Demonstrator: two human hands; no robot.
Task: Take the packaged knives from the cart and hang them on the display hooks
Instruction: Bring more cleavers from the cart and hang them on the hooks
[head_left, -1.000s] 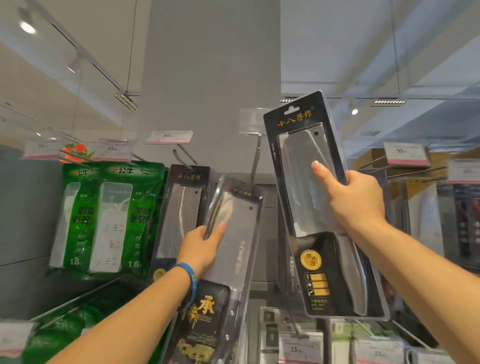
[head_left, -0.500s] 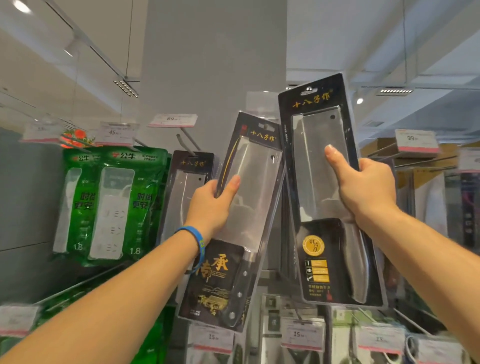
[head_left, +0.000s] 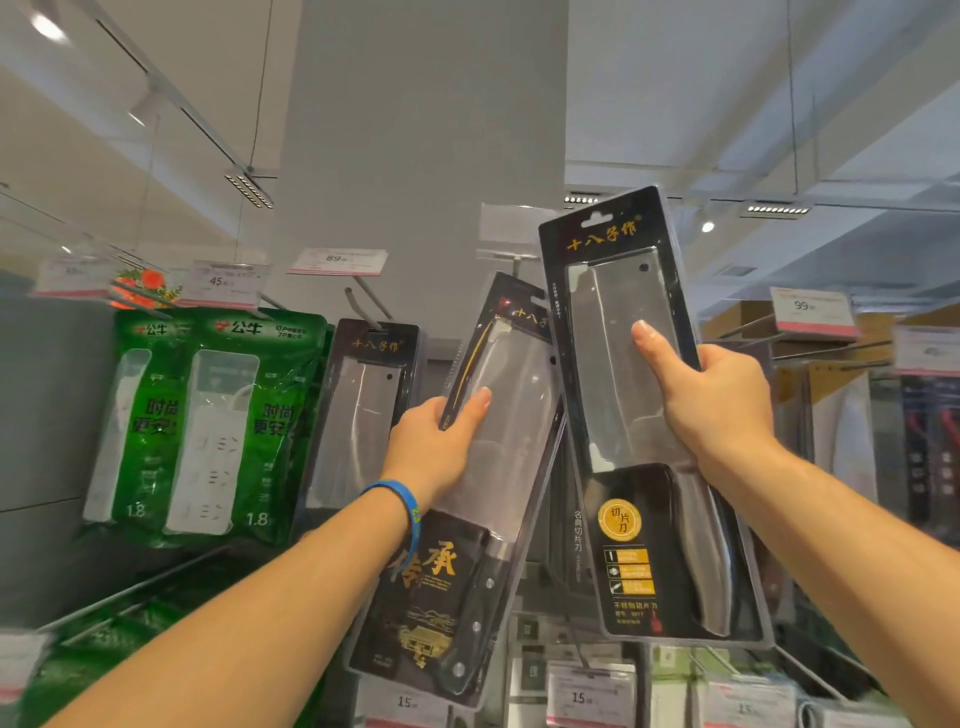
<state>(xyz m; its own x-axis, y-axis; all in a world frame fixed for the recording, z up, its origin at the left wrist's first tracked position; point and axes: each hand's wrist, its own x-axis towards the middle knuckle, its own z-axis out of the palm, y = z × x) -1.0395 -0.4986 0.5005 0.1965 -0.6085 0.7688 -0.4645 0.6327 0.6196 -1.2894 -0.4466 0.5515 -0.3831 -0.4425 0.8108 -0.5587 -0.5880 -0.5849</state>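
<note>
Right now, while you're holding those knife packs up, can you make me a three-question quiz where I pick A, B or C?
1. Where is the hanging knife pack? A) left of the left hand B) right of the right hand C) between the hands
2. What colour is the wristband? A) red B) blue C) yellow
3. What is the right hand doing? A) hanging empty B) gripping the gold-sticker pack C) pointing at a price tag

Answers:
1 A, it hangs beside the green packs, left of the tilted pack that the left hand holds.
2 B, the band on the left wrist is blue.
3 B, its fingers and thumb wrap round that pack.
</note>
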